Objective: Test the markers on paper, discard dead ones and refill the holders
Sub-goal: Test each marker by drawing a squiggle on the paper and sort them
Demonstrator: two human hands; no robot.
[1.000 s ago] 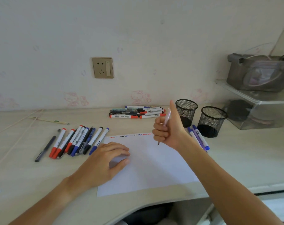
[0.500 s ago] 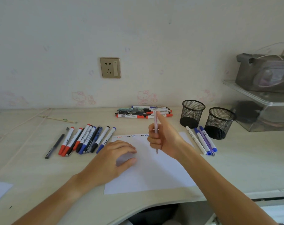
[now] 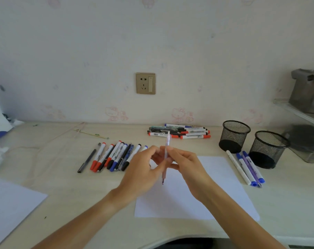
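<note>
Pinching a pale pen [image 3: 166, 155] upright above the paper [image 3: 222, 180], both the left hand [image 3: 143, 169] and right hand [image 3: 186, 164] curl fingers around it; right of the paper, two mesh holders [image 3: 234, 135] [image 3: 268, 148] stand on the counter [image 3: 62, 186], interiors dark, contents unclear.

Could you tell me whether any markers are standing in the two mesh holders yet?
No, both mesh holders look empty inside, and the markers beside them lie flat on the desk.

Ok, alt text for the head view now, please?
Both hands, left hand and right hand, hold a thin pink pen upright over the white paper. Two empty-looking mesh holders stand right; markers lie left.
</note>
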